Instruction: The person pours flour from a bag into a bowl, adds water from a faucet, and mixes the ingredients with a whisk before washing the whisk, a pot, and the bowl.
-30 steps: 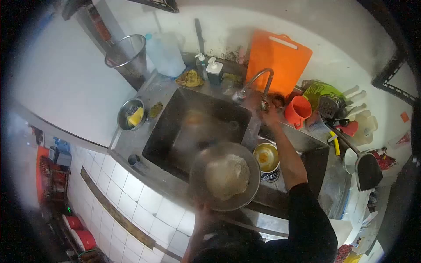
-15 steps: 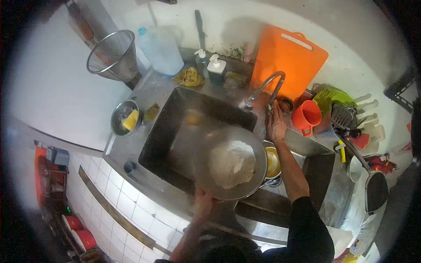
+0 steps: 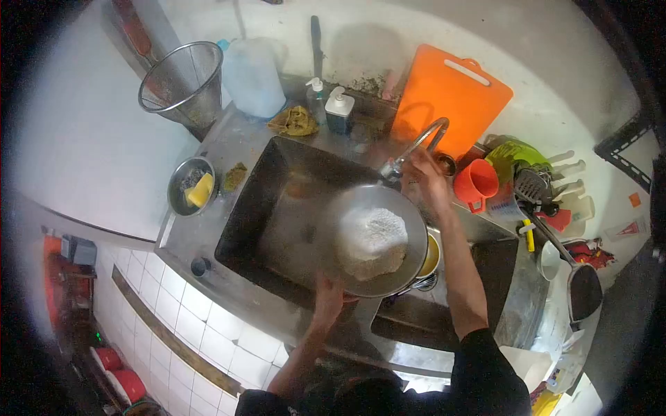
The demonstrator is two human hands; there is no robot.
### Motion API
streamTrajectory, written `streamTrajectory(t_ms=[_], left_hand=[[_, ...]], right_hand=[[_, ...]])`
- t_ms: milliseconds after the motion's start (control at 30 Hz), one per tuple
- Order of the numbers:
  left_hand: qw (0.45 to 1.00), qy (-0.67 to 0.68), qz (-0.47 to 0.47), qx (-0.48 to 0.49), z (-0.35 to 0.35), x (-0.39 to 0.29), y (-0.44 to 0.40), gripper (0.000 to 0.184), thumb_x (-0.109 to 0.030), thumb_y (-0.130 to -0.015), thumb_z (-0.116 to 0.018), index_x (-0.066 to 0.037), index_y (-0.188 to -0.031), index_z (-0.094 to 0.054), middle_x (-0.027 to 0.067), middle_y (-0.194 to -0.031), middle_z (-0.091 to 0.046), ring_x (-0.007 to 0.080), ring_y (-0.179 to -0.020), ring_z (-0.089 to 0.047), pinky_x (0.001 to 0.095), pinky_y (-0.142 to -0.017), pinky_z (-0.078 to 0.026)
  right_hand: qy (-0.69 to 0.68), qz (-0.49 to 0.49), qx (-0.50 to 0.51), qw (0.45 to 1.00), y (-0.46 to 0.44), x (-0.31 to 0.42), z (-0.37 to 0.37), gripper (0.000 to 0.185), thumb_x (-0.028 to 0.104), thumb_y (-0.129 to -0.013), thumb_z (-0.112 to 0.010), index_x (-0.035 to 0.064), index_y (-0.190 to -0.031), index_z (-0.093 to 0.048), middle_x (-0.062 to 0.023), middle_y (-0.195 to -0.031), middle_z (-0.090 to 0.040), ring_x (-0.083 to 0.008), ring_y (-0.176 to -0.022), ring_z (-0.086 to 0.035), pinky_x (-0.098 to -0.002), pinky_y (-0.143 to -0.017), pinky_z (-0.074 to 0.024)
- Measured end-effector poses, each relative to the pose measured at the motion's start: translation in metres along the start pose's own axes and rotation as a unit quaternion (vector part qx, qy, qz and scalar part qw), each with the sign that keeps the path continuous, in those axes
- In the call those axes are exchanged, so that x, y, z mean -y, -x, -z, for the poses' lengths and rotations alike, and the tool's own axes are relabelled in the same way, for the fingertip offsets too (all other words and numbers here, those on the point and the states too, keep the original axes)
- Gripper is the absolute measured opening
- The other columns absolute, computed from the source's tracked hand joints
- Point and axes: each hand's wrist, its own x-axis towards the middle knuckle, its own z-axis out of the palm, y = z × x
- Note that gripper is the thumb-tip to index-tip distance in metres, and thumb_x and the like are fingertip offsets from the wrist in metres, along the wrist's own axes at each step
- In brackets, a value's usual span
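A wide metal bowl [image 3: 418, 244] is over the sink, under the tap's spout. White powder [image 3: 380, 232] lies in it beside a wet, brownish patch. My left hand [image 3: 329, 298] grips the bowl's near left rim, its fingers partly hidden beneath. Beside the bent tap [image 3: 416, 147] is my right hand [image 3: 424, 179], smeared by motion; whether it touches the tap is unclear. Partly under the bowl's right side, a yellowish pan [image 3: 431, 256] and a wire whisk [image 3: 424, 283] show.
The left sink basin [image 3: 260, 215] and right basin [image 3: 496, 277] are set in a steel counter. An orange cutting board [image 3: 444, 97] leans on the wall. A red mug [image 3: 476, 182] stands right of the tap. A small bowl [image 3: 182, 206] with yellow pieces sits left.
My right hand has moved up and slightly left, from behind the tap's base to near its spout. The bowl has shifted right relative to the sink and its powder has turned.
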Motion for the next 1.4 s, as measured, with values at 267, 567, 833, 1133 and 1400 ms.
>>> streamTrajectory(t_ms=[267,567,833,1133,1400], left_hand=[[0.99,-0.12,-0.046,0.062,-0.021,-0.012,-0.001,0.063,-0.02,-0.095,-0.04,-0.003,-0.139,0.003,0.0267,-0.128,-0.037,0.0335,-0.101,-0.057,0.0416,-0.073,-0.058],[0.979,-0.096,-0.095,0.15,-0.034,-0.013,0.004,0.059,-0.012,-0.093,-0.037,-0.013,-0.139,-0.001,0.0227,-0.129,-0.037,0.0335,-0.101,-0.057,0.0418,-0.073,-0.058],[0.979,-0.138,-0.046,0.142,-0.031,-0.015,0.013,0.058,-0.008,-0.091,-0.041,-0.003,-0.137,-0.007,0.02,-0.114,-0.052,0.0249,-0.088,-0.062,0.0321,-0.065,-0.057],[0.978,-0.149,-0.09,0.112,-0.018,-0.007,0.004,0.067,-0.02,-0.088,-0.056,-0.003,-0.136,-0.013,0.0219,-0.124,-0.044,0.0264,-0.095,-0.06,0.0356,-0.071,-0.056],[0.971,-0.187,-0.099,0.115,-0.018,-0.017,0.003,0.071,-0.028,-0.086,-0.059,-0.007,-0.138,-0.015,0.0202,-0.129,-0.039,0.0287,-0.102,-0.056,0.0343,-0.071,-0.057]], right_hand=[[0.063,0.015,0.029,0.997,0.05,0.042,-0.012,0.026,0.02,-0.088,-0.059,0.0049,-0.109,-0.055,-0.0014,-0.1,-0.058,-0.0118,-0.095,-0.055,-0.0277,-0.082,-0.0426],[0.112,0.012,0.047,0.992,0.074,0.047,0.019,0.029,0.015,-0.09,-0.056,0.0048,-0.117,-0.052,-0.0026,-0.107,-0.057,-0.0131,-0.1,-0.053,-0.0276,-0.087,-0.0417],[0.131,0.007,0.003,0.991,0.103,0.026,0.034,0.035,0.015,-0.089,-0.057,0.0048,-0.122,-0.05,-0.0059,-0.112,-0.058,-0.0149,-0.1,-0.054,-0.029,-0.088,-0.0429],[0.1,-0.056,-0.065,0.991,0.157,0.02,0.051,0.034,0.022,-0.091,-0.055,0.0053,-0.12,-0.051,-0.0063,-0.11,-0.059,-0.0158,-0.099,-0.056,-0.032,-0.086,-0.0442],[0.153,0.062,-0.215,0.963,0.169,0.033,0.085,0.026,0.016,-0.09,-0.055,0.0033,-0.113,-0.053,-0.0044,-0.104,-0.06,-0.0143,-0.094,-0.057,-0.027,-0.078,-0.0449]])
